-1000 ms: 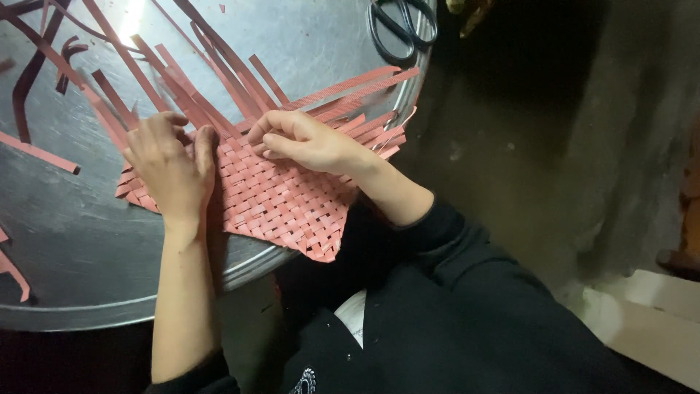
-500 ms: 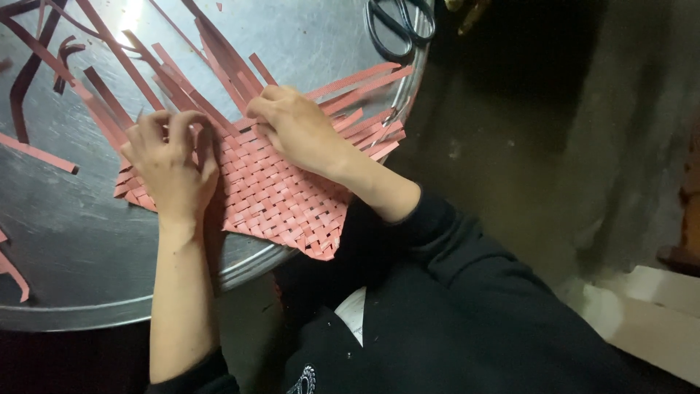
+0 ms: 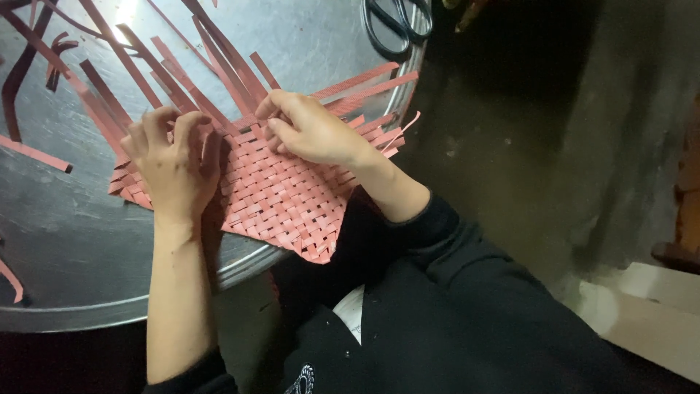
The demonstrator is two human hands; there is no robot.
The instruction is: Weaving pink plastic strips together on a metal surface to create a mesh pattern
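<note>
A pink-red woven mat of flat strips (image 3: 281,201) lies on a round metal tray table (image 3: 80,241), one corner hanging over the near rim. Loose strip ends (image 3: 219,66) fan out from its far edge. My left hand (image 3: 171,164) presses flat on the mat's left part, fingers curled at the unwoven edge. My right hand (image 3: 310,131) rests on the mat's upper right, fingertips pinching strips where weaving meets the loose ends.
Black-handled scissors (image 3: 397,25) lie at the tray's far right rim. Spare strips (image 3: 33,153) lie scattered on the left of the tray. Dark floor is to the right, with a pale step (image 3: 642,314) at the lower right.
My right hand has slid left along the mat's far edge toward my left hand. My left hand has stayed pressed on the mat.
</note>
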